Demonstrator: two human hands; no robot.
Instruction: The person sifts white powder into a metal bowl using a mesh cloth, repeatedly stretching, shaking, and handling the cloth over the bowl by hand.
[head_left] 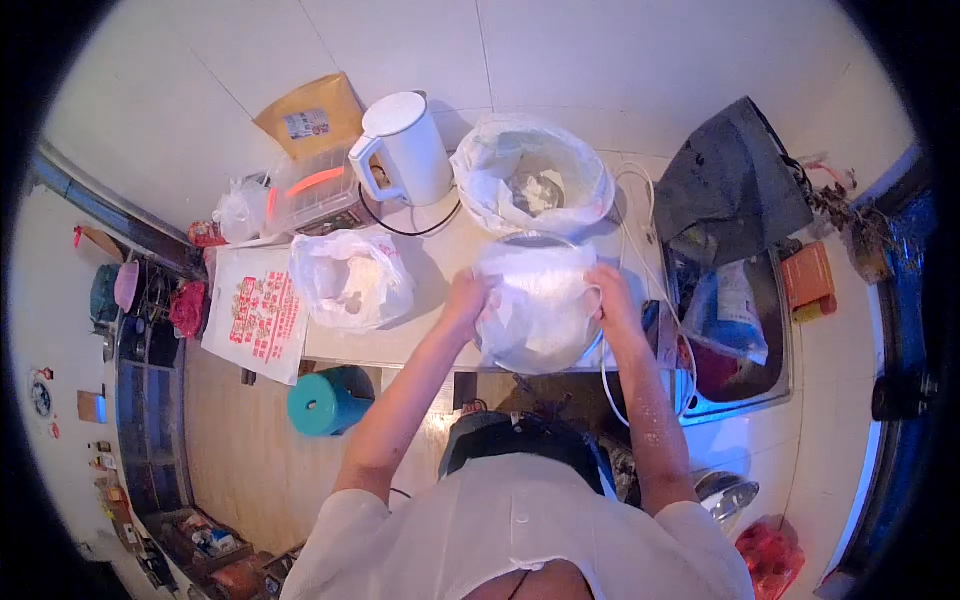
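"How many hands do you see from your end, and what do they hold?"

"I see two hands, set apart with one translucent white plastic bag (538,320) between them. The left hand (468,302) is closed on the bag's left side, the right hand (610,295) on its right. The bag is at the near edge of the worktop (430,258); one curved rim (540,240) shows at its far side, but I can't tell what vessel it belongs to."

"What else can you count on the worktop?"

"Two open-mouthed white bags: a large bag (480,185) just beyond the held one, with pale pieces inside, and a small bag (310,285) to the left, with pale contents. One flat white bag with red print (255,315) lies left of that. Behind, I count one white electric kettle (420,150), one clear box with an orange-red handle (300,212) and one brown packet (320,110)."

"And around it?"

"One teal stool (325,402) on the floor to the left; one metal sink (742,404) to the right, holding a blue-and-white packet (738,305)."
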